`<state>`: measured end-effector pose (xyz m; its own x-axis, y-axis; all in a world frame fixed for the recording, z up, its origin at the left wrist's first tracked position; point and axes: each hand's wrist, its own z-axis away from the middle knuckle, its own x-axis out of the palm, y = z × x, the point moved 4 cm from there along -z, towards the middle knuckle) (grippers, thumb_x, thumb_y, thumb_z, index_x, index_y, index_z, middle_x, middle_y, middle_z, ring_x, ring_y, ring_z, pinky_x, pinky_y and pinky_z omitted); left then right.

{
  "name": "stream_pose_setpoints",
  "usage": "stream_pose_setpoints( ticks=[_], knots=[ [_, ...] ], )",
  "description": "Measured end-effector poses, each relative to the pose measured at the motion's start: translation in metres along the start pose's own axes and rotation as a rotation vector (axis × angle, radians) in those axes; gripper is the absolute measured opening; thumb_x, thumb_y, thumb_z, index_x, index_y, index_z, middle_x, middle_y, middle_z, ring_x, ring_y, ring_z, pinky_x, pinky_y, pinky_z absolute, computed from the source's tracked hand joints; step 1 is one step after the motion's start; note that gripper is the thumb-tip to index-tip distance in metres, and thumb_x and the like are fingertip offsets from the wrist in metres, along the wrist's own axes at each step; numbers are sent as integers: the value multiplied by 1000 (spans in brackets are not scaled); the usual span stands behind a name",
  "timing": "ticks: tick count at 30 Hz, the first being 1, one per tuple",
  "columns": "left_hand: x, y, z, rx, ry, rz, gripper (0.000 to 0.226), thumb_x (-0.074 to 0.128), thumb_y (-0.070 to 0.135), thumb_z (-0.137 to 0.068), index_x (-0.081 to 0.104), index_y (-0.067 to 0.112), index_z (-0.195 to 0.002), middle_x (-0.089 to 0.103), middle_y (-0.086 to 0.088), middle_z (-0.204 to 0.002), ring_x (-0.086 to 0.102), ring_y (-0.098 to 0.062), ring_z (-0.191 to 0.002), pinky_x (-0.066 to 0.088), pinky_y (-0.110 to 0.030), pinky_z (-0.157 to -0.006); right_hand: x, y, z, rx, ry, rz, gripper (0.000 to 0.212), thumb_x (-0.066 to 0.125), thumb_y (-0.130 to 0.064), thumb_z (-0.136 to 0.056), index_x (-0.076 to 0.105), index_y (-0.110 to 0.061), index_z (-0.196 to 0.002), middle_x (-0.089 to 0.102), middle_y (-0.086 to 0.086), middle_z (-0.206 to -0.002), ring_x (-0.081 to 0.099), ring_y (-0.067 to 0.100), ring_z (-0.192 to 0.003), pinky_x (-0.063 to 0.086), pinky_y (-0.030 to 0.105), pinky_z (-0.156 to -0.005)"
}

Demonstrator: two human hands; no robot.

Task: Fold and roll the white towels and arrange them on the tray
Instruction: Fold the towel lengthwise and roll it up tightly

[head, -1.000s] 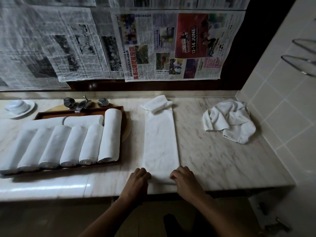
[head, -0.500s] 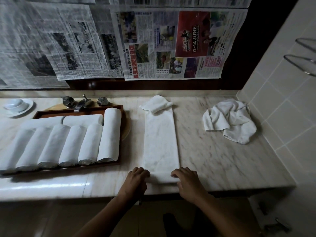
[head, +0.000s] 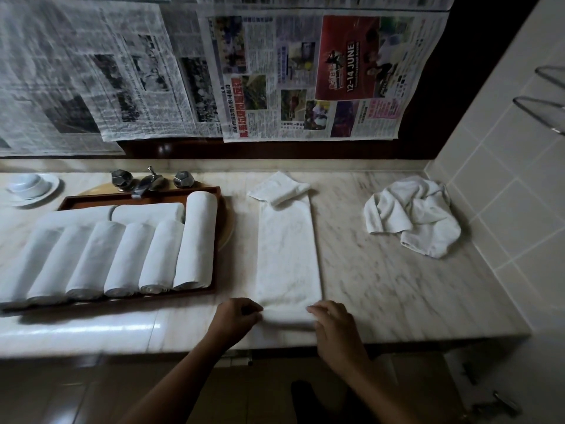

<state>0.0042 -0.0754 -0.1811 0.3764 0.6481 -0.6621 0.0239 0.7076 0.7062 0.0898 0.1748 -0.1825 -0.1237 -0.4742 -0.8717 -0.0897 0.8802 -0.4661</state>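
A white towel (head: pixel 287 255) lies folded into a long strip on the marble counter, its far end flipped over. Its near end is turned up into a small roll. My left hand (head: pixel 237 316) grips the roll's left end and my right hand (head: pixel 331 324) curls over its right end. To the left, a brown wooden tray (head: pixel 214 289) holds several rolled white towels (head: pixel 122 255) side by side, with two more laid across behind them. A crumpled white towel (head: pixel 412 214) sits at the right of the counter.
A tap with faceted handles (head: pixel 149 182) stands behind the tray. A white cup and saucer (head: pixel 29 185) sit at the far left. Newspaper sheets (head: pixel 275 71) cover the back wall. A tiled wall (head: pixel 504 179) bounds the counter on the right.
Both hands have turned the near end of the strip up and over, and the small roll has moved a little away from the counter edge.
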Motion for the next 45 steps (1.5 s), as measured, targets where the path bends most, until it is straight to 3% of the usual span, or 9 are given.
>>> stream_pose_setpoints(
  ticks=[8,16,19,22,26,30,34,38,45],
  knots=[
    [3,4,3,-26,108,17,10,76,26,-89,77,28,-99,73,9,-92,66,1,-78,48,-20,-68,30,-30,30,-154,-161,245,75,32,-12,-82,41,-16,-156,32,10,-165,26,32,-154,13,49,-122],
    [56,28,36,510,244,-634,55,48,18,-75,71,10,-125,65,-11,-131,64,-31,-118,36,-41,-102,36,-21,19,-178,-205,206,89,54,-9,-74,33,-18,-160,23,5,-169,12,27,-158,9,46,-125],
    [64,15,30,448,143,-749,66,60,16,-69,65,6,-134,57,-16,-145,58,-35,-132,22,-47,-114,38,-18,9,-180,-208,183,83,43,-12,-78,32,-19,-160,23,5,-169,16,27,-157,12,47,-123],
    [59,9,21,461,100,-756,72,35,13,-77,51,4,-146,48,-17,-153,48,-35,-140,12,-48,-119,39,-14,-4,-204,-225,203,78,39,-12,-80,37,-16,-158,30,8,-167,25,30,-155,18,49,-121],
    [50,12,8,517,68,-739,70,33,9,-76,44,5,-145,55,-18,-146,56,-36,-133,38,-52,-113,37,-14,-20,-228,-260,216,68,38,-9,-82,53,-12,-148,50,11,-154,48,31,-142,25,47,-117],
    [43,13,6,539,19,-743,66,32,7,-75,69,7,-130,69,-12,-130,69,-30,-116,58,-47,-92,33,-6,-28,-273,-211,218,59,40,-6,-85,63,-13,-138,62,8,-141,61,26,-127,37,40,-112],
    [38,0,7,539,-14,-619,72,71,4,-71,57,14,-141,64,-5,-138,62,-22,-126,54,-37,-100,25,0,-21,-260,-149,62,48,69,-7,-87,66,-17,-133,65,3,-133,64,20,-118,57,32,-94],
    [37,-9,19,462,-38,-412,54,67,17,-87,53,26,-139,59,8,-139,60,-14,-123,49,-25,-100,20,7,-13,-144,-239,-174,45,70,-1,-89,67,-19,-130,61,-4,-127,61,4,-110,49,11,-94],
    [26,1,20,410,13,-252,33,72,9,-87,73,23,-117,63,7,-105,61,-14,-92,44,-13,-77,1,15,-22,50,-320,-278,27,72,-32,-90,71,-30,-117,65,-19,-115,59,-3,-107,45,16,-95]
  ],
)
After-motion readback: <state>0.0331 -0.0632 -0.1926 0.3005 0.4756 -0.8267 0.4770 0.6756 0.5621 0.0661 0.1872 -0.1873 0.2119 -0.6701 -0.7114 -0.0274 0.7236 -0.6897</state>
